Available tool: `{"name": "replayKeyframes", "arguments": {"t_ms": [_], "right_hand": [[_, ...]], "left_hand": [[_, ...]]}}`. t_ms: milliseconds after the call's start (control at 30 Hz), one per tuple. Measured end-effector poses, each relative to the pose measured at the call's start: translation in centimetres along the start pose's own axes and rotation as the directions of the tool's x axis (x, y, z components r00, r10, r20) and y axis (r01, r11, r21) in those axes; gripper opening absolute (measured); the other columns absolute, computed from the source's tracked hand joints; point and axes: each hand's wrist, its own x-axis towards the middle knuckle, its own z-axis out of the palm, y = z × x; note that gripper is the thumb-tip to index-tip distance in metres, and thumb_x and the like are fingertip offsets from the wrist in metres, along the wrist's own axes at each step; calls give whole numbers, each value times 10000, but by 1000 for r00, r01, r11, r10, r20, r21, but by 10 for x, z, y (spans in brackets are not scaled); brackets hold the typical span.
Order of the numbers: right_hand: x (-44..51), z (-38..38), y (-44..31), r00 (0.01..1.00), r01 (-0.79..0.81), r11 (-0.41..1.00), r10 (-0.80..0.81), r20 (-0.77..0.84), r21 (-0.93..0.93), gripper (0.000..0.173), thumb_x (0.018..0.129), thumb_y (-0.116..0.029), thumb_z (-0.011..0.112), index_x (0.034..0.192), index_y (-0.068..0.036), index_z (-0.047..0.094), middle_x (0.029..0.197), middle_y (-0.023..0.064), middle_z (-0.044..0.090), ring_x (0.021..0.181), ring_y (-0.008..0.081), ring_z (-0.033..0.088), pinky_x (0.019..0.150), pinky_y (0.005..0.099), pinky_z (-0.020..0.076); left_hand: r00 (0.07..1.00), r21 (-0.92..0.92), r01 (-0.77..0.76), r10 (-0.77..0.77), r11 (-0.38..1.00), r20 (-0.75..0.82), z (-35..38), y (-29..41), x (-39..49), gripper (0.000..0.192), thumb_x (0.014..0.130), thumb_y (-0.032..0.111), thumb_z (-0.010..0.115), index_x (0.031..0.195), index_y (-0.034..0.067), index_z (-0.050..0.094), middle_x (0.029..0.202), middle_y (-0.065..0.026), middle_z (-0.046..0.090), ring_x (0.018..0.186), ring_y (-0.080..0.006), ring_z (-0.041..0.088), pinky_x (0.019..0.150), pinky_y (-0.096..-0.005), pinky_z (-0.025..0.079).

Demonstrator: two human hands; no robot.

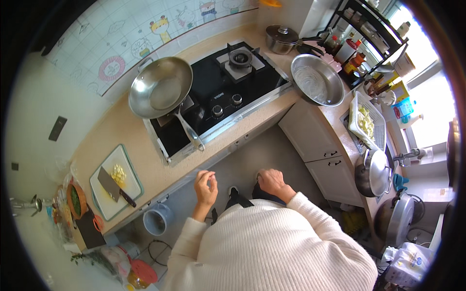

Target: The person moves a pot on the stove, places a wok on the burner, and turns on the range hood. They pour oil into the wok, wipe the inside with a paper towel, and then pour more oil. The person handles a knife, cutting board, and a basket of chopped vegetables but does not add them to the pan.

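My left hand (206, 189) is raised before my body, its fingers loosely curled and a gap between thumb and palm. Nothing shows in it. My right hand (271, 181) hangs above the floor, curled into a loose fist with its back to me; the fingertips are hidden. Neither hand touches anything on the counter. Ahead of the left hand, a steel wok (160, 89) sits on the left burner of a black gas stove (218, 87), its handle pointing towards me. To the left, a cleaver (109, 184) and chopped pale yellowish pieces (118, 174) lie on a cutting board (125, 163).
Right of the stove stand a lidded saucepan (281, 40) and a steel basin (316, 80). Cut pale vegetables (365, 122) fill a white basket (380, 125) near a lidded pot (373, 172). A bluish bucket (157, 219) stands below the counter's front edge.
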Motion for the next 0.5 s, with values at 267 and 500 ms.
{"name": "replayKeyframes", "arguments": {"t_ms": [267, 500], "right_hand": [[67, -17, -6, 988, 148, 988, -146, 48, -37, 127, 815, -160, 538, 773, -40, 538, 652, 199, 594, 637, 406, 596, 562, 500, 467], [216, 1, -29, 941, 314, 938, -328, -81, -149, 276, 869, -237, 550, 1042, -30, 492, 879, 236, 618, 777, 399, 629, 651, 497, 496]], "left_hand": [[991, -15, 130, -130, 991, 4, 16, -8, -44, 79, 781, 27, 601, 857, 12, 619, 816, -105, 569, 660, -242, 557, 619, -338, 460], [986, 128, 161, -153, 979, -69, 18, -22, -93, 33, 803, 54, 586, 821, 28, 596, 738, -144, 558, 667, -317, 532, 593, -392, 426]]}}
